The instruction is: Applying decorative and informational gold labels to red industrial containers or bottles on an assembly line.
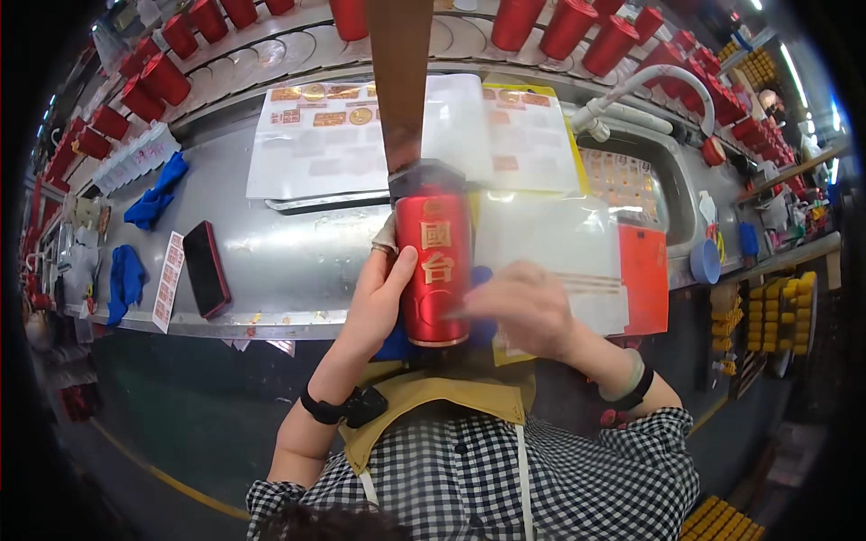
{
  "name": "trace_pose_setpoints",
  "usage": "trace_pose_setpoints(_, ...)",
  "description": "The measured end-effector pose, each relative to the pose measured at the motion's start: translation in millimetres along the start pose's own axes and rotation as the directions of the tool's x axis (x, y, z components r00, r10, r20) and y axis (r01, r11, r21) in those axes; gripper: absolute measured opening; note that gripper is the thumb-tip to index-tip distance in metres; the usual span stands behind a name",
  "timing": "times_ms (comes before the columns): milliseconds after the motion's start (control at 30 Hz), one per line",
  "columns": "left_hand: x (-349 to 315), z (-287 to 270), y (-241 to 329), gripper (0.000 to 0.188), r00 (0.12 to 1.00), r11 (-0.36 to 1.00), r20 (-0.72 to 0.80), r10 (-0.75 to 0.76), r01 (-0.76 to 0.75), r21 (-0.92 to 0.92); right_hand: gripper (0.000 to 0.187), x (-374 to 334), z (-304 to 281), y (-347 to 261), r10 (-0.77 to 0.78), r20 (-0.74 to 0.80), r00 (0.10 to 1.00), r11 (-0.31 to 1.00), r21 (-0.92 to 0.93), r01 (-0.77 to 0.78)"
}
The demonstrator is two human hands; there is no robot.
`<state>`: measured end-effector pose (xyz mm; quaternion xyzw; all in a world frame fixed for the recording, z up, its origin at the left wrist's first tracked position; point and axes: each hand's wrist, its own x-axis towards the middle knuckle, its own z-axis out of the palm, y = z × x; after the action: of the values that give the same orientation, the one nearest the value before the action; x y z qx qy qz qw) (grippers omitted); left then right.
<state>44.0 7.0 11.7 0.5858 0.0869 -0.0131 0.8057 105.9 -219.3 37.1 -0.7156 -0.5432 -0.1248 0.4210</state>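
Note:
A glossy red bottle [437,270] with raised gold characters stands out in front of me, its top end against a dark angular block [431,173] at the foot of a brown post. My left hand [382,287] is wrapped round the bottle's left side, the thumb lying on its front. Close to the bottle's lower right is my right hand [528,311], smeared by motion. A thin dark tip shows between its fingers and the bottle, too blurred to name. Blue cloth [483,298] lies partly hidden behind the bottle.
Sheets of gold and red stickers [316,149] cover the steel counter [271,257]. A phone [207,269], a sticker strip [168,281] and blue cloths [157,191] lie left. At right are a sink [672,194], white tap [649,77] and blue cup [705,261]. Red bottles [165,77] line a conveyor behind.

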Motion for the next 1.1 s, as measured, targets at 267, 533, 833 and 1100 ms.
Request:
trace_pose_setpoints(267, 3.9, -19.8, -11.7, 0.060, 0.999, 0.995, 0.004, 0.048, -0.048, 0.089, 0.031, 87.2, -10.6, 112.0, 0.377, -0.192, 0.906, 0.916, -0.064, -0.395)
trace_pose_setpoints(533, 107.7, -110.5, 24.9, 0.072, 0.938, 0.349, -0.027, 0.346, -0.102, 0.932, 0.025, 139.4, 77.3, 237.4, 0.179, 0.383, 0.906, 0.915, -0.404, -0.010)
trace_pose_setpoints(833, 193.7, -153.5, 14.8, 0.073, 0.977, -0.302, 0.124, 0.172, -0.068, 0.951, 0.034, 136.0, 115.9, 268.5, 0.151, 0.402, 0.903, 0.907, -0.419, 0.035)
trace_pose_setpoints(1100, 169.7, -140.3, 19.6, 0.074, 0.985, -0.367, 0.166, 0.055, -0.135, 0.920, 0.035, 128.2, 108.6, 287.9, 0.181, 0.515, 0.838, 0.951, -0.310, -0.014)
